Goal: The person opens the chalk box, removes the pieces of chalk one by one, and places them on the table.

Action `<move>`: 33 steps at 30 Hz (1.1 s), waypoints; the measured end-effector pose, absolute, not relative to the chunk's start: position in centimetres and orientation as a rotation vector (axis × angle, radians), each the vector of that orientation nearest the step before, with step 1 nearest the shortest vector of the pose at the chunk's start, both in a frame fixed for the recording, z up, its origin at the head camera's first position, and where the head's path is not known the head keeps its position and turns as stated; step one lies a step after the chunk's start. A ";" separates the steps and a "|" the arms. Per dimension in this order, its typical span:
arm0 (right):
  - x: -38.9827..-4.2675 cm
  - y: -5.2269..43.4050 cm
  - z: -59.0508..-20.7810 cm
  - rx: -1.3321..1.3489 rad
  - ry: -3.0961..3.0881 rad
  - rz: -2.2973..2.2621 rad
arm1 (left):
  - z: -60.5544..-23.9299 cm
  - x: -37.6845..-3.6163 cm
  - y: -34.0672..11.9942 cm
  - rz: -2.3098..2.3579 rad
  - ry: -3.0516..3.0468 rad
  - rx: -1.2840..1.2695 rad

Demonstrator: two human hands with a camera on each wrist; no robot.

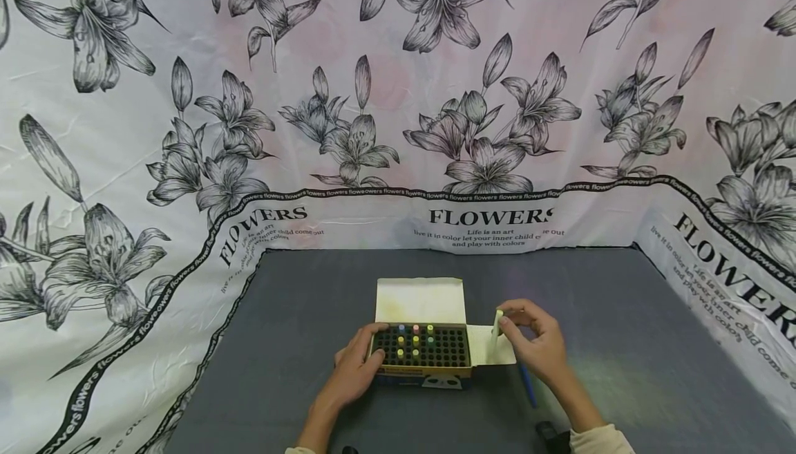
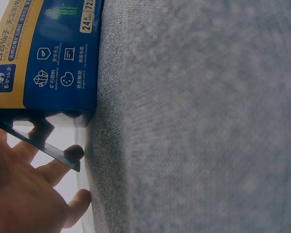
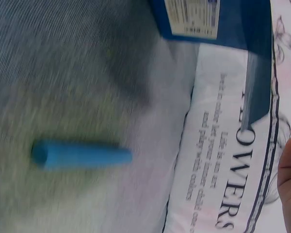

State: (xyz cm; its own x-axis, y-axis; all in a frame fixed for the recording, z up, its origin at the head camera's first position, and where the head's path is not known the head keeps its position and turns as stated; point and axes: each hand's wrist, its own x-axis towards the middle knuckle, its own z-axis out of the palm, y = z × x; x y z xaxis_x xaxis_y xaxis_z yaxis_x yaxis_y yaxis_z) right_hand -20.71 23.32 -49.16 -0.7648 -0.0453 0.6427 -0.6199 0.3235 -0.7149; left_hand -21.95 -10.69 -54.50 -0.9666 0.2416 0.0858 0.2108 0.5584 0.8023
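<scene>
An open chalk box lies on the grey mat, its black grid holding several coloured sticks. My left hand grips the box's left end, thumb at the front. In the left wrist view the box's blue and yellow side stands just above my left fingers. My right hand is right of the box and pinches a pale chalk stick upright over the side flap. A blue chalk stick lies on the mat under that hand, and it shows blurred in the right wrist view.
The box lid lies folded back towards the far side. The grey mat spreads wide around the box. A flower-printed cloth rises behind the mat and along both sides.
</scene>
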 end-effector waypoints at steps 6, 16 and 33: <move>-20.3 25.3 -49.2 0.571 -2.063 1.437 | -54.5 -22.0 -10.6 1.405 2.733 0.380; -19.2 28.6 -50.5 0.428 -2.164 1.388 | -54.6 -22.0 -10.6 1.403 2.748 0.374; -18.2 31.3 -52.5 0.117 -2.679 1.328 | -54.5 -21.9 -10.5 1.390 2.768 0.382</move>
State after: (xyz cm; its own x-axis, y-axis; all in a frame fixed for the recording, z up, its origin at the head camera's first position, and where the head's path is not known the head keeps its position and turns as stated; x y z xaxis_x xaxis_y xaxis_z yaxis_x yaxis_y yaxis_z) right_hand -18.18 31.28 -52.47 -0.9858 -0.0036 0.1680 -0.1359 0.6053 -0.7843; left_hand -21.90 -10.51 -54.49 -0.9698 0.2266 0.0904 0.2078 0.5734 0.7925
